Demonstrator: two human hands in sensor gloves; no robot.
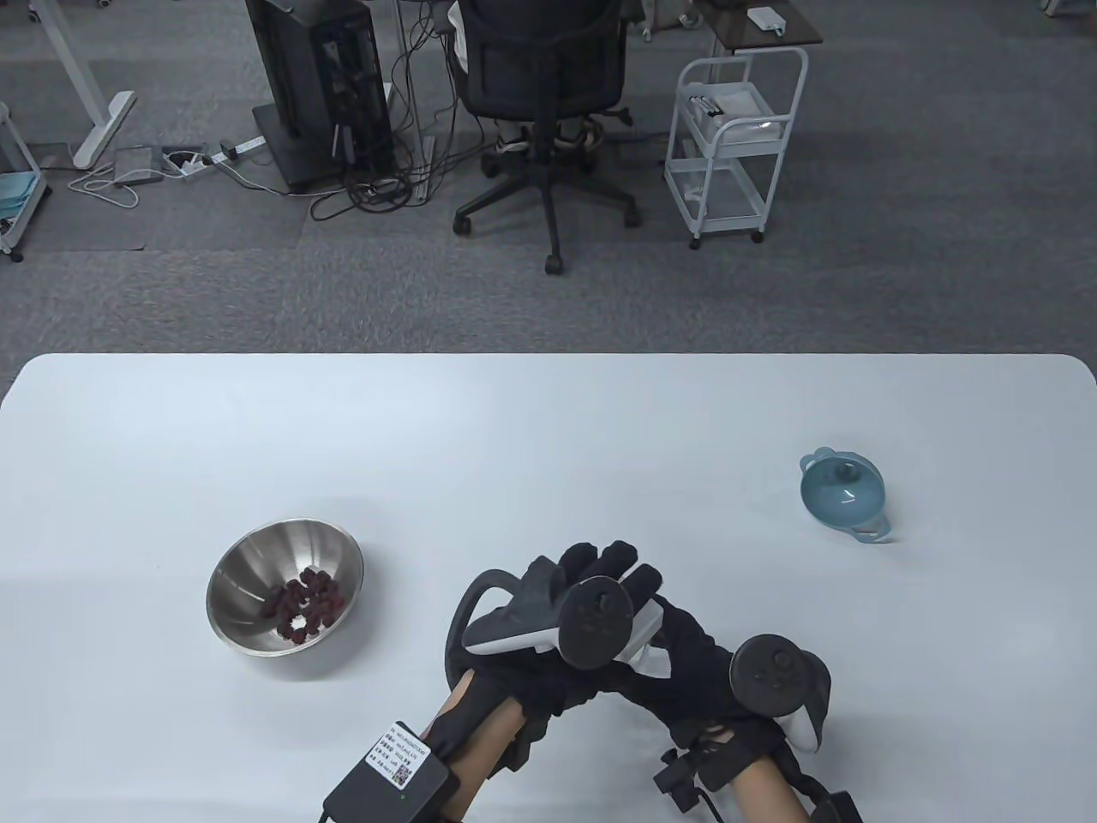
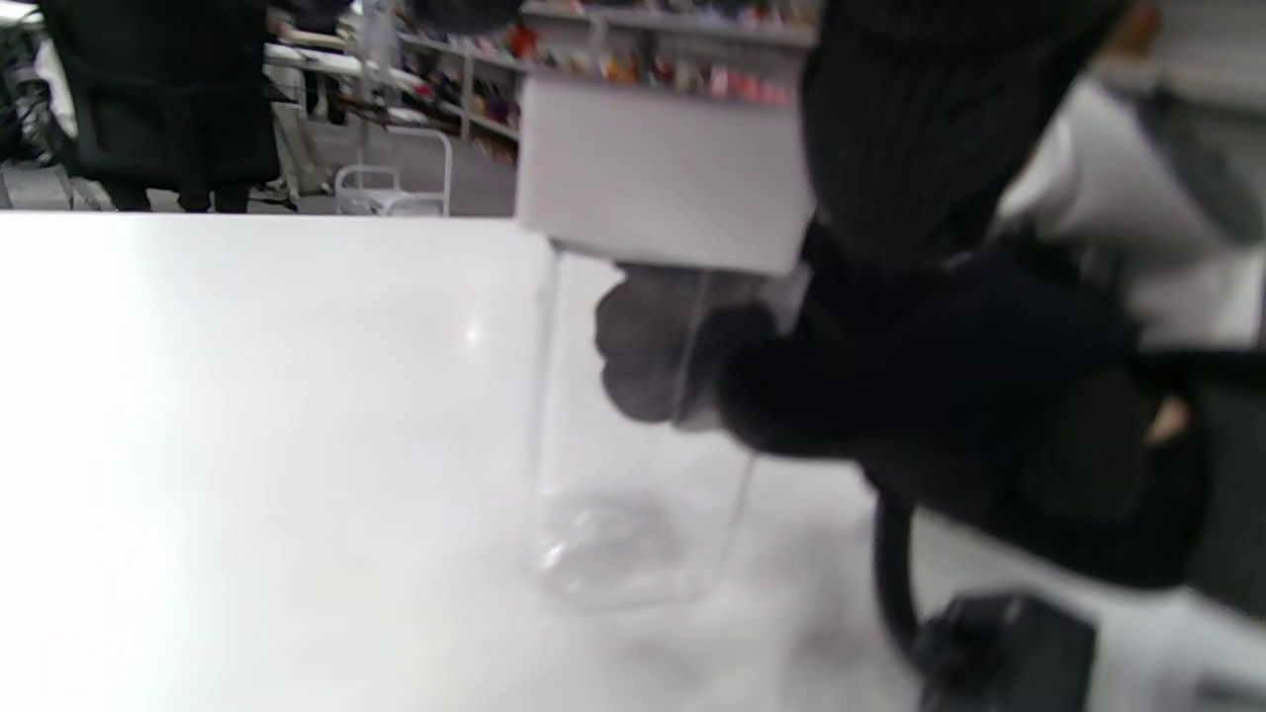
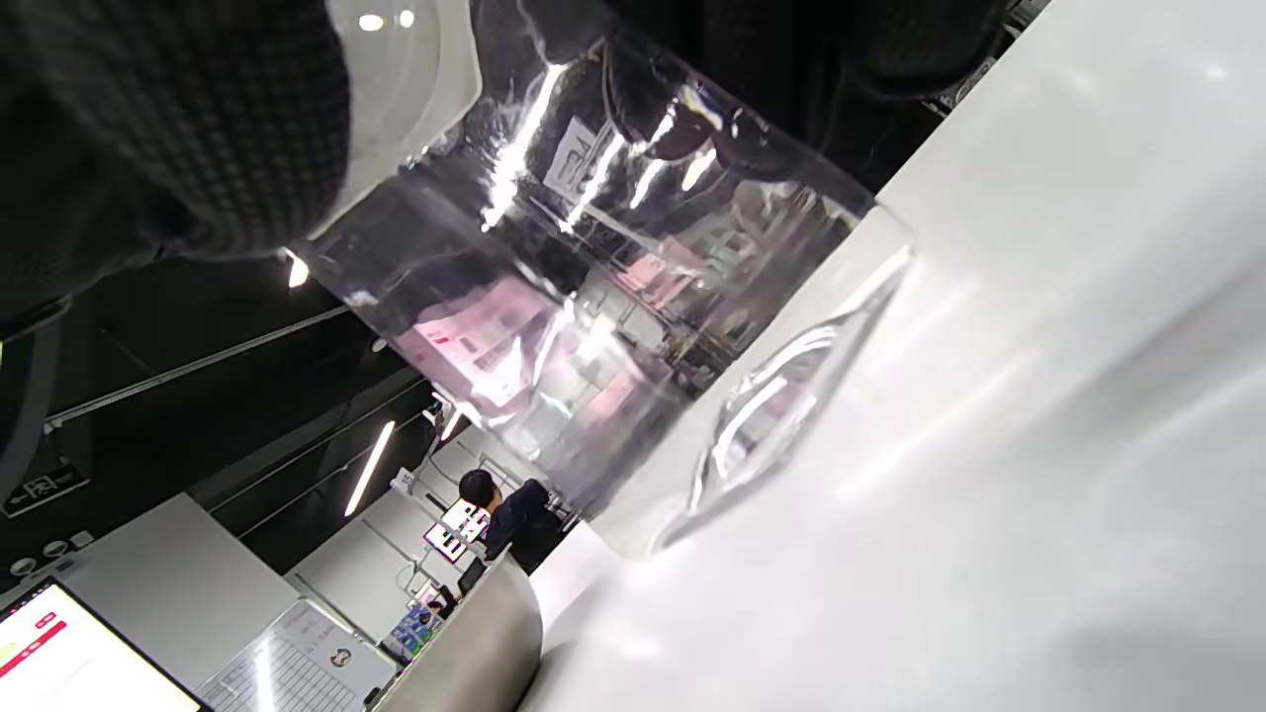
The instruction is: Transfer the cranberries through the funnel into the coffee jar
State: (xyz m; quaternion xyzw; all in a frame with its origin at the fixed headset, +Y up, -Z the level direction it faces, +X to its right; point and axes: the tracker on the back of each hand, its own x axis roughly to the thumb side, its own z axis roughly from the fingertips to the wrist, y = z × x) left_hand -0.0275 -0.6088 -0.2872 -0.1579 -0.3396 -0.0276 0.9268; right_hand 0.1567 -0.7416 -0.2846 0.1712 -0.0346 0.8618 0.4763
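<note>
- One clear coffee jar (image 2: 633, 435) with a white lid (image 2: 663, 168) is stood on the white table (image 1: 548, 429), near its front edge.
- It is gripped by the right hand (image 1: 686, 669); the lid is covered by the left hand (image 1: 548, 617), its grip hidden.
- One steel bowl (image 1: 248, 566) of cranberries (image 1: 307, 604) is seen left, one blue funnel (image 1: 844, 495) right.
- A white label (image 1: 398, 754) is too small to be read.

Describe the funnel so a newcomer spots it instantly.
On the white table, look at the far right side, away from both hands and the steel bowl of cranberries. The funnel is the small grey-blue cone standing alone there, the only coloured plastic item.
</note>
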